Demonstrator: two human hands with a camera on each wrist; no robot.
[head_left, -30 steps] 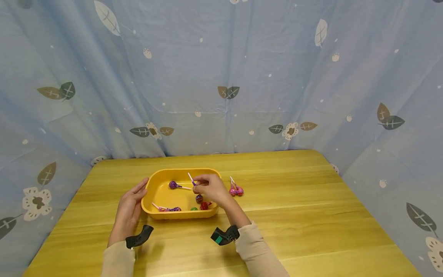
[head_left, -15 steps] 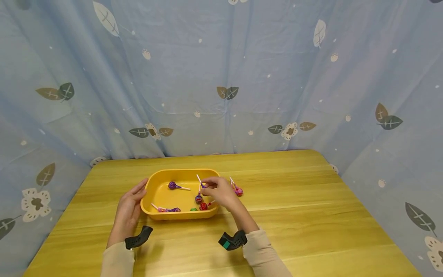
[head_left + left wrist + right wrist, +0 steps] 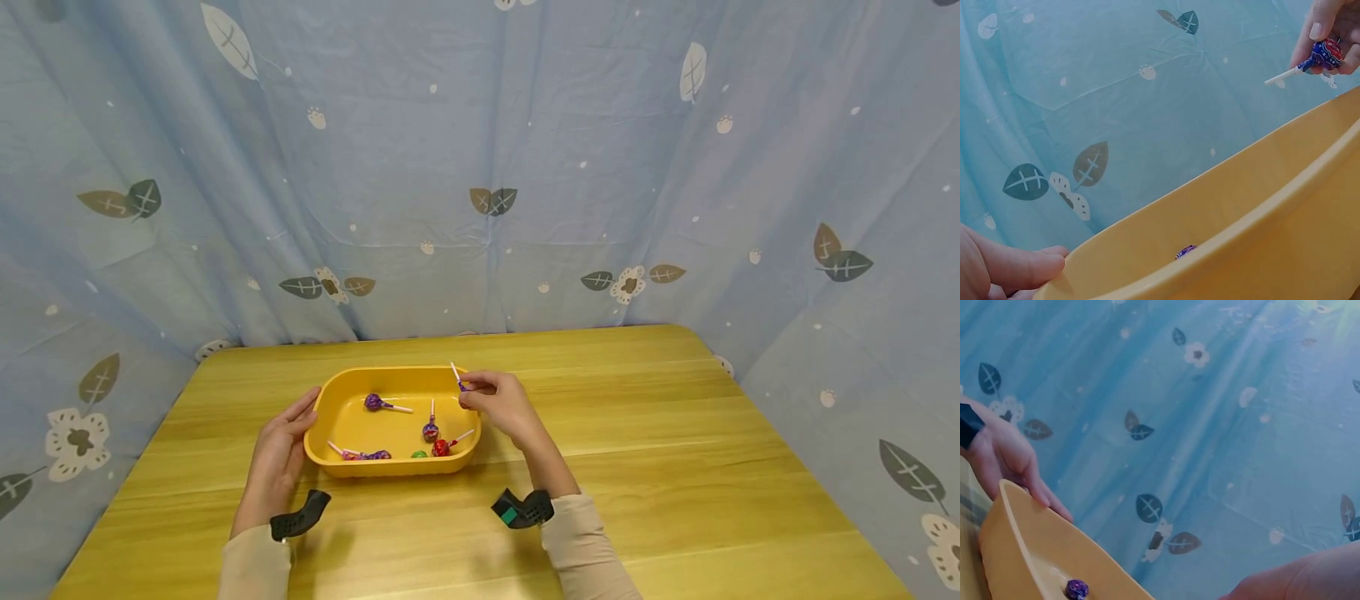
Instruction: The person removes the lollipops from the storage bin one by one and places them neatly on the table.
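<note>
Between thumb and fingers my right hand (image 3: 510,412) pinches a lollipop (image 3: 1327,55) in a blue and red wrapper, its white stick pointing out from the grip. In the head view this hand is over the right end of a yellow tray (image 3: 390,469). My left hand (image 3: 277,446) rests against the tray's left end, fingers extended along the outside wall. In the tray lie a purple lollipop (image 3: 373,402), a blue and red one (image 3: 431,432), a red one (image 3: 441,448), a partly hidden green one (image 3: 419,454) and a pink and purple group (image 3: 367,455).
The tray stands on a yellow wood-grain table (image 3: 645,467). Behind the table hangs a blue curtain (image 3: 420,167) with leaf and flower prints. Black wrist devices (image 3: 300,515) sit on both wrists.
My right hand has moved right with the pinched lollipop, from above the tray's inside to its right end. It now covers the pink lollipops seen earlier on the table. My left hand has stayed.
</note>
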